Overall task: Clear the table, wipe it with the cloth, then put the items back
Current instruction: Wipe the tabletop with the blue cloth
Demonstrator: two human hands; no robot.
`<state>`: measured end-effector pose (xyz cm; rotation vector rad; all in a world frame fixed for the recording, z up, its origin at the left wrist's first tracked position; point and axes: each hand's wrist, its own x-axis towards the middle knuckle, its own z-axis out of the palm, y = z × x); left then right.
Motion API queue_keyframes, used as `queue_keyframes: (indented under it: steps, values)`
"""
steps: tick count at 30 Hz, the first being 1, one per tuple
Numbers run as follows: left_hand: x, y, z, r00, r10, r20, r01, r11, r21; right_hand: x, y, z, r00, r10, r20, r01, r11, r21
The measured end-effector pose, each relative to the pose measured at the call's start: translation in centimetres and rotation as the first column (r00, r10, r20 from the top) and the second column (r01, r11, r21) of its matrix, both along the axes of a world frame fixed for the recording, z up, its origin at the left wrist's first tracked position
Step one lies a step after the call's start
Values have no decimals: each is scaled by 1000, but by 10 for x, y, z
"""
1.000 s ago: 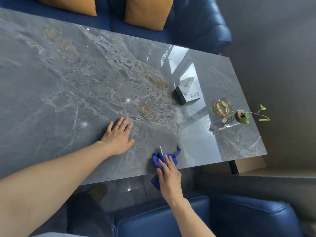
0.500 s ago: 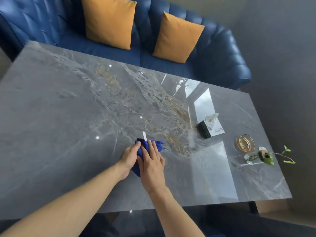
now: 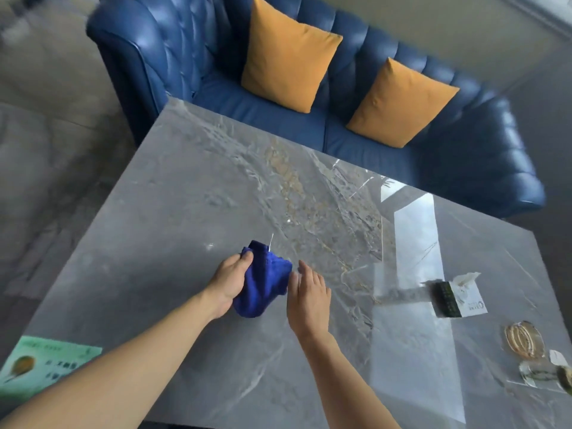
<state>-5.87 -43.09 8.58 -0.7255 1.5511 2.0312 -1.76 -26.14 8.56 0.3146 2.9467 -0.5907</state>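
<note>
A blue cloth (image 3: 263, 280) is bunched up over the middle of the grey marble table (image 3: 185, 196). My left hand (image 3: 230, 281) grips its left side, thumb on top. My right hand (image 3: 308, 297) is just right of the cloth, fingers straight and apart, its fingertips at the cloth's edge. A tissue box (image 3: 455, 295) lies at the right of the table. Beyond it, near the right edge, stand an amber glass ashtray (image 3: 523, 339) and a small glass vase with a green plant (image 3: 544, 373).
A blue tufted sofa (image 3: 185, 57) with two orange cushions (image 3: 288, 54) runs along the table's far side. A green printed sheet (image 3: 43, 363) lies at the table's near left corner. Grey floor shows to the left.
The cloth went from the near edge under my right hand to mid-table. My left hand has taken hold of it and my right hand has come off it. The view has swung left.
</note>
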Motion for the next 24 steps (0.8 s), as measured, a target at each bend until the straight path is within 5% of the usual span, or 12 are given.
queue_keyframes:
  steps: [4, 7, 16, 24]
  values:
    - [-29, -46, 2, 999, -33, -6, 33, 999, 11, -46, -38, -2, 983, -75, 166, 147, 868, -475]
    - [-49, -77, 0, 999, -47, -6, 47, 999, -11, -68, -75, -13, 985, -52, 167, 147, 765, -627]
    - [-101, -159, -17, 997, -79, -17, 68, 937, -342, -120, -168, -20, 975, -193, 111, 221, 790, -571]
    - [-147, -214, -37, 965, -256, -57, 142, 691, -709, -168, -226, -37, 987, -135, 87, 158, 911, -380]
